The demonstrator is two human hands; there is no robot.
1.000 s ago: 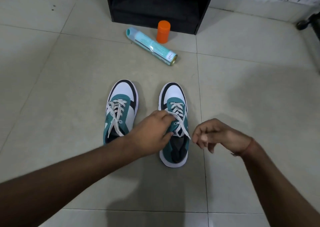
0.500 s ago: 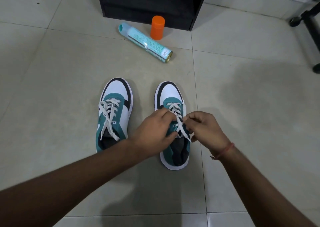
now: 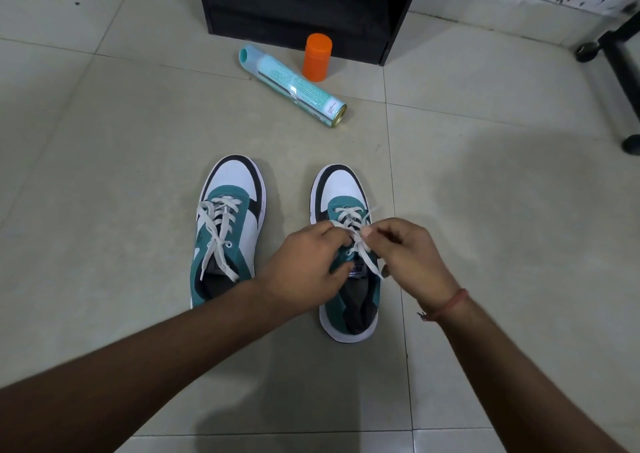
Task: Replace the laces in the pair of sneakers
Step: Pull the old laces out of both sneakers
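Both hands meet over the right sneaker: left hand grips its tongue, right hand pinches the white lace.

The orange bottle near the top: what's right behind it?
Behind the orange bottle stands a black cabinet with a dark open compartment; nothing inside can be made out. The teal spray can lies in front of the bottle, not behind.
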